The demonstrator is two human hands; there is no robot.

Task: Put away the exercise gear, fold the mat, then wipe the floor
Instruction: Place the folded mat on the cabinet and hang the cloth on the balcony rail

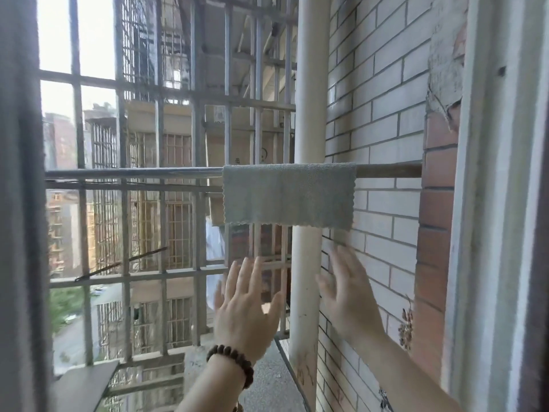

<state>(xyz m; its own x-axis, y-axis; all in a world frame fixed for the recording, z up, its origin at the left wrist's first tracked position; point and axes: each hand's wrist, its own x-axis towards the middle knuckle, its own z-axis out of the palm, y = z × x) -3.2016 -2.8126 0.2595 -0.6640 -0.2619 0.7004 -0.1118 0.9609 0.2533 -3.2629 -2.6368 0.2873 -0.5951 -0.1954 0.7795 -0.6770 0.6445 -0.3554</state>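
A grey cleaning cloth hangs folded over a horizontal metal rail outside the window, in front of a white vertical pipe. My left hand, with a dark bead bracelet on the wrist, is raised below the cloth with its fingers spread and nothing in it. Off to the right, my right hand is also lifted beneath the cloth's right corner, fingers apart and empty. Neither hand touches the cloth. No mat or exercise gear is in view.
A metal security grille encloses the space outside the window. The white drain pipe runs top to bottom beside a tiled brick wall. A window frame stands at the right, and a narrow concrete ledge lies below.
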